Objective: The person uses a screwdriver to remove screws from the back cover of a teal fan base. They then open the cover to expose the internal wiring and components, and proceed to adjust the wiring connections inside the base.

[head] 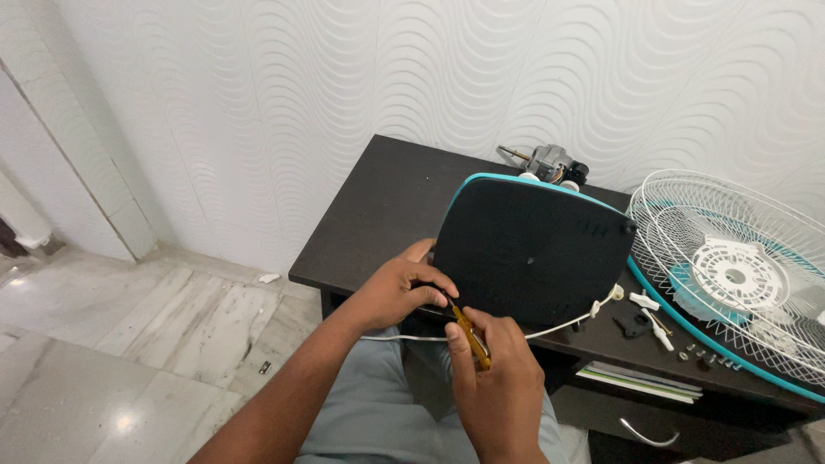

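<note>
A black fan base with a teal rim (528,249) stands tilted on its edge on the dark table (378,215), its underside facing me. My left hand (400,292) grips its lower left corner. My right hand (494,382) holds a screwdriver with an amber handle (469,335), its tip pointing at that same lower corner next to my left fingers. A white cord (559,322) runs from the base's lower right edge toward my lap.
A white wire fan guard with a teal ring (730,275) lies at the table's right. A grey fan motor (550,163) sits behind the base by the wall. Small screws and white and black parts (657,322) lie near the front edge. Papers (640,378) rest in an open drawer.
</note>
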